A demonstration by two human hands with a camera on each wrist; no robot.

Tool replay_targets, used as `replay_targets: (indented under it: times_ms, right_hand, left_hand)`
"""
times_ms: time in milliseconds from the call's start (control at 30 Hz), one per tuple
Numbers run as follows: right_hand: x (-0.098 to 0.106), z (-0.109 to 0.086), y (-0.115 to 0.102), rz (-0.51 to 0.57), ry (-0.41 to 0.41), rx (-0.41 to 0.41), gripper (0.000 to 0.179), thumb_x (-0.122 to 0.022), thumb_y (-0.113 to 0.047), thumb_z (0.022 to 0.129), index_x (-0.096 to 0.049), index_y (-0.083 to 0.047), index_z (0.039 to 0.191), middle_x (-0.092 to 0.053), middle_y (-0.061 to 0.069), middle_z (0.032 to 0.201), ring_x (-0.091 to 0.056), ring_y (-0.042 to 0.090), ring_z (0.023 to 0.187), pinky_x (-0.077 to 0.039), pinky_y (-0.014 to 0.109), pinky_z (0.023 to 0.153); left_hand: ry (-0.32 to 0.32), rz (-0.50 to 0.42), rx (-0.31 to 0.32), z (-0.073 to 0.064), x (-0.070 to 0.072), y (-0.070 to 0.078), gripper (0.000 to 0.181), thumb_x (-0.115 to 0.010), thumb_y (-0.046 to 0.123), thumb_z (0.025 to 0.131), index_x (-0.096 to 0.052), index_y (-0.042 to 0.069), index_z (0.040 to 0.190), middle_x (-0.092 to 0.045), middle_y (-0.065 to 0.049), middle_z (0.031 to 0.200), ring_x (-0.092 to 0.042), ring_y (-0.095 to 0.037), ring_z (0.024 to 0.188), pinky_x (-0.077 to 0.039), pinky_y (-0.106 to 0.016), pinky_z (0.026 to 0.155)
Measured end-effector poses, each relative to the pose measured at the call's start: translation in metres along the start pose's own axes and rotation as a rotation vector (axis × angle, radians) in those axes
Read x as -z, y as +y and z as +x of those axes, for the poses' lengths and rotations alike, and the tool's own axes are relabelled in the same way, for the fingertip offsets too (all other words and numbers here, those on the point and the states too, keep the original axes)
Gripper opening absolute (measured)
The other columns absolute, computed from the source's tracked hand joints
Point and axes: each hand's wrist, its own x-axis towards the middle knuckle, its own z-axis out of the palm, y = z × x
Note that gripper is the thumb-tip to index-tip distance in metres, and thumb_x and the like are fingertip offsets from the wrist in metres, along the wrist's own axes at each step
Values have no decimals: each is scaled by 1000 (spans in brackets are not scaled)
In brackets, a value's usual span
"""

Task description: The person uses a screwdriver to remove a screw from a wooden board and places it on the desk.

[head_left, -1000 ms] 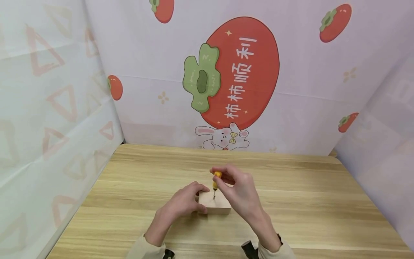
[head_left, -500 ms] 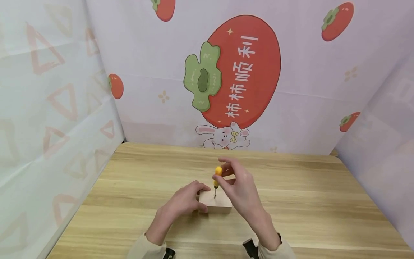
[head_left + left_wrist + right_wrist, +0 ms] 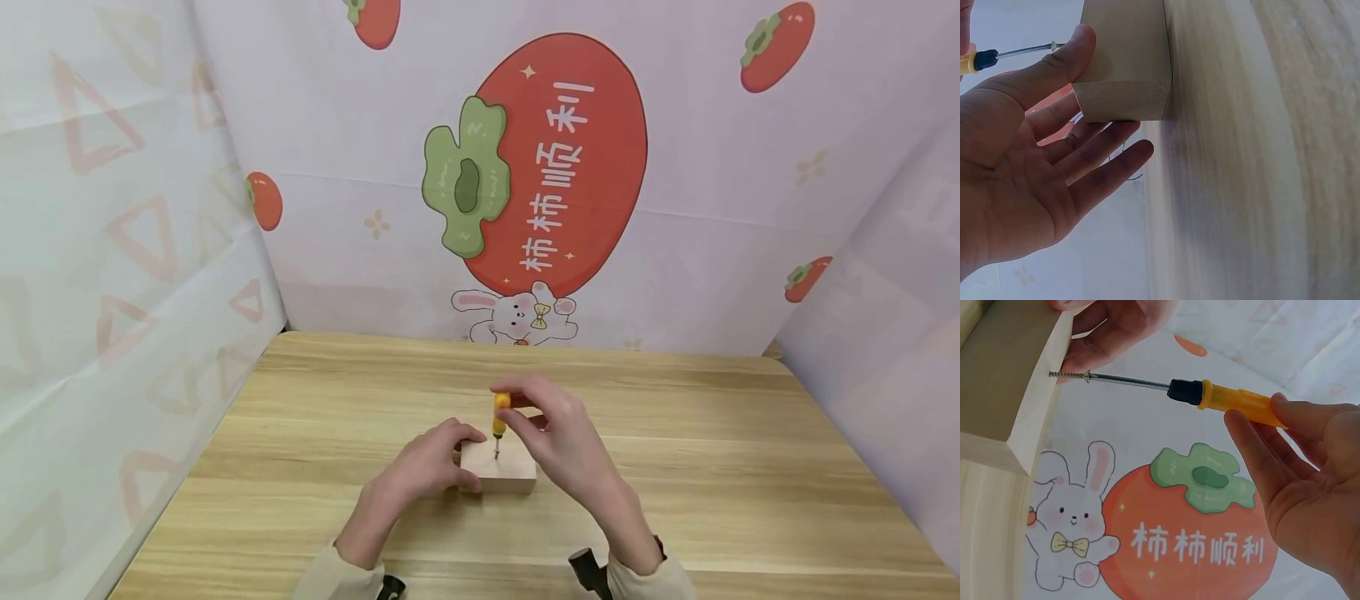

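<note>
A pale wooden block lies on the table, its left end gripped between the thumb and fingers of my left hand. My right hand pinches the yellow handle of a screwdriver, which stands nearly upright over the block. In the right wrist view the tip of its metal shaft meets the head of a screw. The screw's point is at the block's face, and much of its thread shows outside the wood. The left wrist view shows my left thumb along the block's edge, partly covering the screw.
The wood-grain table extends on both sides of the block. Behind it hangs a pale cloth backdrop with persimmon and rabbit prints. Another patterned cloth hangs along the left side. Black wrist-camera mounts sit near the sleeves.
My right fingers loosened and lifted from the screwdriver handle's top half a second ago, then came back over it. My right wrist has shifted slightly right. The left hand and block stay in place.
</note>
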Motion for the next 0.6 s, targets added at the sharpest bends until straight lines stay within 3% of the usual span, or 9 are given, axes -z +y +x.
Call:
replay_targets:
  times_ms: [200, 367, 600]
  right_hand:
    - [-1, 0, 0, -106, 56, 9, 29, -72, -14, 82, -62, -19, 108, -59, -10, 100, -62, 4, 88, -52, 18, 69]
    - [-2, -2, -2, -112, 113, 31, 26, -75, -13, 79, -65, -17, 103, -57, -10, 96, -60, 3, 83, -52, 18, 67]
    - [-3, -2, -4, -118, 118, 59, 23, -74, -7, 79, -66, -11, 100, -57, -7, 94, -61, 3, 79, -52, 17, 68]
  left_hand:
    - [-8, -7, -1, 0, 1, 1, 56, -84, 31, 67, -64, 15, 117, -57, 5, 101, -54, -14, 94, -43, -33, 79]
    - [-9, -7, -6, 0, 0, 1, 56, -84, 30, 67, -64, 14, 116, -57, 5, 100, -55, -14, 95, -44, -33, 79]
    - [-4, 3, -2, 1, -1, -1, 56, -83, 31, 67, -64, 15, 117, -57, 5, 102, -55, -14, 95, -44, -34, 79]
